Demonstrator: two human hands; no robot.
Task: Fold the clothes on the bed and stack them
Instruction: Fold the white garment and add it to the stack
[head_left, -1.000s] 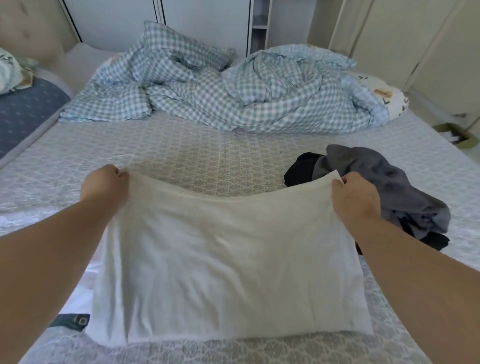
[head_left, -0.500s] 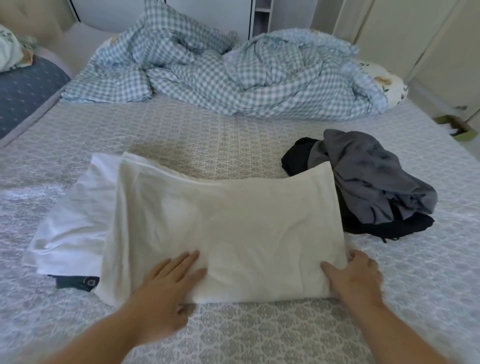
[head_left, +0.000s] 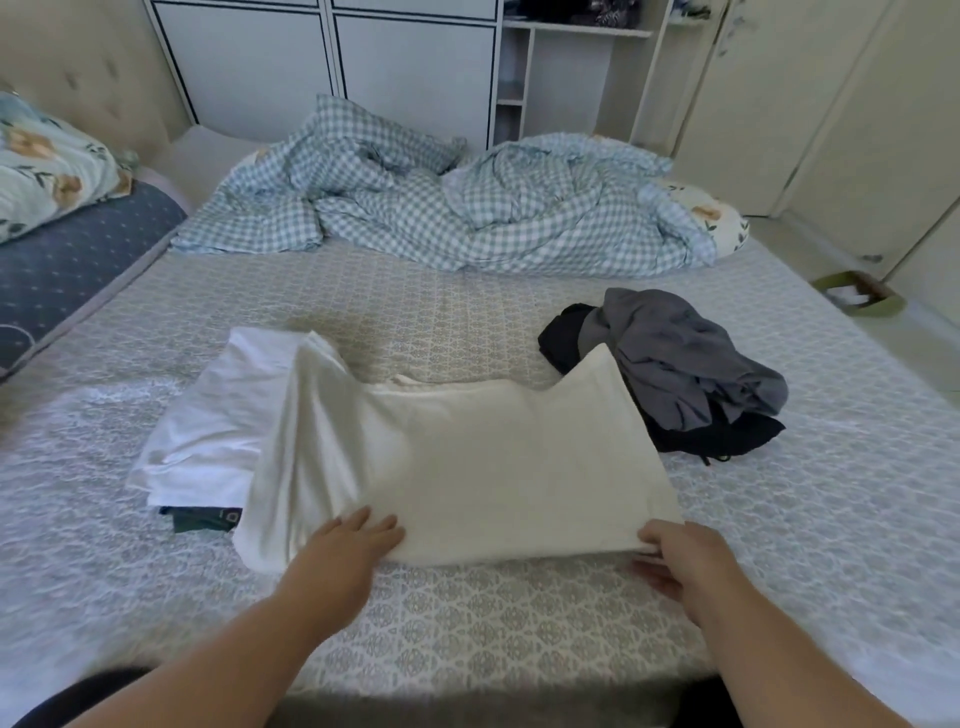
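Cream garment (head_left: 467, 467) spread flat on the patterned bed cover (head_left: 519, 623), folded into a wide rectangle, far right corner peaking up against the dark heap. Left hand (head_left: 348, 545) laid flat on the near left edge, fingers straight and pressing down, gripping nothing; most likely pinning the cloth so the fold stays put. Right hand (head_left: 680, 558) at the near right corner, fingers curled about the hem with thumb on top and fingertips tucked beneath, pinching the fabric; seemingly ready to lift or square up that corner. Left part of the cloth draped over a stack of folded white clothes (head_left: 208, 426), hanging in soft vertical creases rather than lying level, so not yet aligned with the pile. Beneath that stack, a dark folded item (head_left: 202, 519) peeking out at the near side. Just right of the cream piece, touching its far corner, a rumpled heap of grey and black clothes (head_left: 675, 364), still unfolded and presumably next. Farther back, a crumpled checked duvet (head_left: 441, 218) across the bed, well apart from the work. Judged stage: smoothing and finishing this fold before shifting it fully onto the white stack. Risk: thin limp fabric slipping open if lifted by one corner only.
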